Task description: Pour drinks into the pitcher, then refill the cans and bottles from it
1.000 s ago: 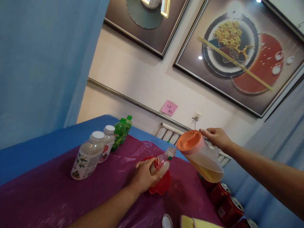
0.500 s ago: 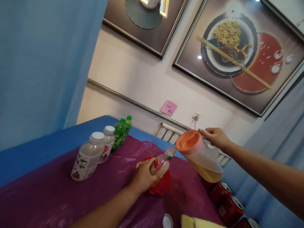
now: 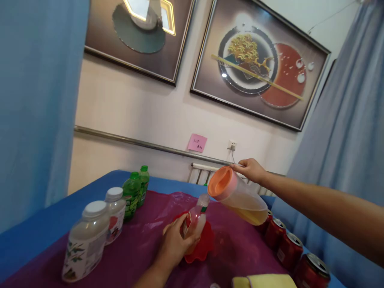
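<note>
Wrapped around a clear bottle (image 3: 198, 218) with a red label and a green band at its neck is my left hand (image 3: 177, 240). The bottle stands slightly tilted over a red scalloped dish (image 3: 204, 248). My right hand (image 3: 250, 170) grips the handle of a translucent pitcher (image 3: 241, 200) with an orange lid (image 3: 221, 183). The pitcher is tipped to the left, its lid edge close to the bottle's mouth. Yellowish liquid lies in the pitcher's lower side. I cannot make out a stream between pitcher and bottle.
Two white-capped bottles (image 3: 87, 240) and two green bottles (image 3: 132, 196) stand on the left. Several red cans (image 3: 289, 250) line the right edge. A folded yellow cloth (image 3: 267, 281) lies in front on the purple table cover (image 3: 135, 256). Blue curtains (image 3: 39, 100) hang at both sides.
The view has levelled and swung right, so things on the table sit further left and lower. Both hands keep their grips. The pitcher appears tipped a little further.
</note>
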A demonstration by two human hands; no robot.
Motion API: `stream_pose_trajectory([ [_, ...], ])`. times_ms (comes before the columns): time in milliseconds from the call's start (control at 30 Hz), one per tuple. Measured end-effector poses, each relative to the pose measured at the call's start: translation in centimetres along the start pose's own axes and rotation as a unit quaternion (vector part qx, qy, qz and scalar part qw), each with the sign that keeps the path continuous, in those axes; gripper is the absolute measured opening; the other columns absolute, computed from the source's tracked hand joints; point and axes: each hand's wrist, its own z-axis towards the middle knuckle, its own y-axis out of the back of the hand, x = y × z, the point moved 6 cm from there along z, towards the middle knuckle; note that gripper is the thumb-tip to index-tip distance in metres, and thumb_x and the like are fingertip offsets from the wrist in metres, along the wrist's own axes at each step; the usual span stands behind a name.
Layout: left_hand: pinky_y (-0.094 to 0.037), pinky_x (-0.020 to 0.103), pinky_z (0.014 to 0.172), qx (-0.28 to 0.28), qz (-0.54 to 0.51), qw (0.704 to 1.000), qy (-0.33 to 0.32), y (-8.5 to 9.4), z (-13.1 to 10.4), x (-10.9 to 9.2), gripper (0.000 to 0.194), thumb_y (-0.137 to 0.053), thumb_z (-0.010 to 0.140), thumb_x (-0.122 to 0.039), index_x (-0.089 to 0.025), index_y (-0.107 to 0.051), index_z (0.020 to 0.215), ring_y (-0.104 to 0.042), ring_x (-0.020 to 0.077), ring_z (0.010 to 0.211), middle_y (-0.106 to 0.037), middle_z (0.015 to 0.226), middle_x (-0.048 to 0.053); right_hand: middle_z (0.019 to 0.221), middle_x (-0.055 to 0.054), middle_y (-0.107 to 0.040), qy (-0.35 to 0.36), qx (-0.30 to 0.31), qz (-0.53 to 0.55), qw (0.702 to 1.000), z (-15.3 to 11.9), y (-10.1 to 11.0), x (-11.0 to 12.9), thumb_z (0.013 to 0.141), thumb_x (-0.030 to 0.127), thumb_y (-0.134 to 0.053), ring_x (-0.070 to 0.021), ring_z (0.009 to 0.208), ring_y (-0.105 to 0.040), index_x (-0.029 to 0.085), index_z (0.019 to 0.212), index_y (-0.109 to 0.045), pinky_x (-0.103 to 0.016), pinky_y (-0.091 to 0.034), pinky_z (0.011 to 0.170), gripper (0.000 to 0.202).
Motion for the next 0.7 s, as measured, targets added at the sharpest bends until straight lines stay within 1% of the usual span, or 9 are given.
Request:
stream_pose_trajectory([
  [200,-0.048,0.043,0.106,0.002,-0.007,1.0,0.002,0.29,0.16,-0.3,0.069,-0.078,0.062,-0.032,-0.017,-0.064,0.127,-0.065,0.0303,0.119,-0.069,0.132,0.013,0.047,0.007,-0.03,-0.009,-0.005,0.001,1.0,0.39,0.18,0.02,0.068,0.075,-0.06,-0.0093,0.046,-0.029,0.024,0.052,-0.036,-0.025,-0.02,0.044,0.059],
  [333,-0.048,0.043,0.106,0.001,0.005,1.0,0.004,0.5,0.19,-0.62,0.07,-0.076,0.062,-0.034,-0.014,-0.063,0.128,-0.065,0.0315,0.119,-0.069,0.133,0.015,0.046,0.007,-0.03,-0.01,-0.005,-0.002,1.0,0.61,0.25,0.24,0.066,0.074,-0.063,-0.0093,0.047,-0.029,0.024,0.051,-0.036,-0.026,-0.019,0.046,0.059],
  [500,-0.05,0.043,0.104,0.005,0.013,1.0,-0.002,0.44,0.31,-0.54,0.069,-0.075,0.063,-0.036,-0.017,-0.064,0.128,-0.066,0.0318,0.118,-0.071,0.13,0.011,0.046,0.006,-0.03,-0.013,-0.003,0.002,1.0,0.51,0.3,0.59,0.069,0.071,-0.063,-0.0093,0.047,-0.029,0.024,0.052,-0.037,-0.026,-0.019,0.046,0.056],
  [600,-0.049,0.043,0.106,0.004,0.011,1.0,-0.003,0.47,0.37,-0.46,0.07,-0.075,0.063,-0.038,-0.017,-0.063,0.129,-0.065,0.032,0.12,-0.07,0.132,0.011,0.046,0.006,-0.031,-0.016,-0.003,0.003,1.0,0.35,0.37,0.77,0.07,0.069,-0.063,-0.0092,0.047,-0.028,0.024,0.052,-0.037,-0.026,-0.02,0.045,0.055],
  [700,-0.049,0.043,0.105,0.002,0.005,1.0,-0.003,0.51,0.41,-0.52,0.069,-0.077,0.063,-0.038,-0.018,-0.064,0.127,-0.067,0.0316,0.118,-0.071,0.129,0.011,0.047,0.007,-0.03,-0.017,-0.003,0.0,1.0,0.24,0.42,0.95,0.07,0.069,-0.064,-0.009,0.047,-0.028,0.024,0.051,-0.037,-0.026,-0.02,0.045,0.056],
])
